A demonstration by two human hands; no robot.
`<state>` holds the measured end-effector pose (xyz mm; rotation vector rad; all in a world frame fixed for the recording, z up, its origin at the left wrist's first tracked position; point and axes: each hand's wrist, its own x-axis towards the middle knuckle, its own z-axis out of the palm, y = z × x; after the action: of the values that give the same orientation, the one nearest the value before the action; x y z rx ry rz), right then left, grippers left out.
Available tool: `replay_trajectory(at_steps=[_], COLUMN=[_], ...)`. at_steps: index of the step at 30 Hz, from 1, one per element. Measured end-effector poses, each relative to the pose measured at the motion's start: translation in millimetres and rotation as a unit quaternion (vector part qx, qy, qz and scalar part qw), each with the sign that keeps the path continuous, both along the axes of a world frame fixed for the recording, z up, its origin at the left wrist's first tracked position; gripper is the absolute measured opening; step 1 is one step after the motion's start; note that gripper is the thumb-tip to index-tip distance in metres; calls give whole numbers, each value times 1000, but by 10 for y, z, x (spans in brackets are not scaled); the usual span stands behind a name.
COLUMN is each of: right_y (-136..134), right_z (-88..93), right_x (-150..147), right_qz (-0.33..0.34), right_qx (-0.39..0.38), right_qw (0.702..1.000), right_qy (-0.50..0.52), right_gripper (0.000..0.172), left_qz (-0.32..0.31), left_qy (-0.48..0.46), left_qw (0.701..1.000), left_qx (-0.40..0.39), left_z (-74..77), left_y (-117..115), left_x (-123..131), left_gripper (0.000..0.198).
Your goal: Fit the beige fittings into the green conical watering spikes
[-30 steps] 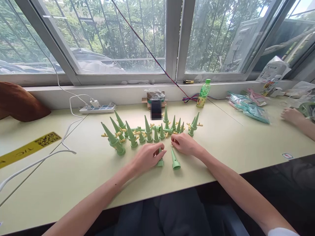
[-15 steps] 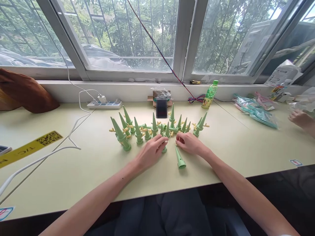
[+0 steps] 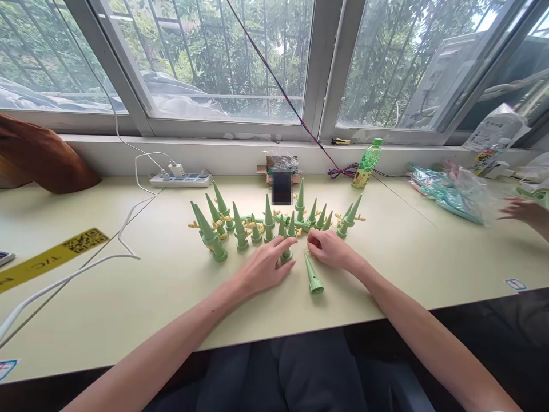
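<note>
Several green cone-shaped spikes with small yellow pegs stand in a row on the pale table. My left hand is curled round an upright green cone at the front of the row. My right hand lies just to the right, its fingers bent in a pinch by the row's small parts; what they hold is hidden. Another green cone lies on its side between my hands, wide end toward me.
A power strip and white cable lie at the back left, near a yellow QR strip and brown cushion. A green bottle, plastic bags and another person's hand are at the right.
My left hand has carried its green cone forward toward the row. My right hand stayed by the row. The other person's hand at the right moved further right.
</note>
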<state>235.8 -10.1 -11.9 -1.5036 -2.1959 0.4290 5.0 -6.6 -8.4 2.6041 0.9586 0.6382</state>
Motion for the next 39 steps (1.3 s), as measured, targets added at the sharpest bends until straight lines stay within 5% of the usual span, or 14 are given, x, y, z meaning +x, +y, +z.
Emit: replay_trajectory(at_steps=[27,39], right_y=[-27,-35], right_z=[70,56], right_x=[-57,-70], right_qz=[25,49], right_qx=[57,9], right_qw=[986,967], right_qy=[155,252], right_gripper=[21,17], left_qz=[45,24], left_qy=[2,-106], left_qw=[999,992], left_qx=[-16,-65], left_z=[45,83], left_y=[-47,-61], left_x=[37,58], left_gripper=[37,36])
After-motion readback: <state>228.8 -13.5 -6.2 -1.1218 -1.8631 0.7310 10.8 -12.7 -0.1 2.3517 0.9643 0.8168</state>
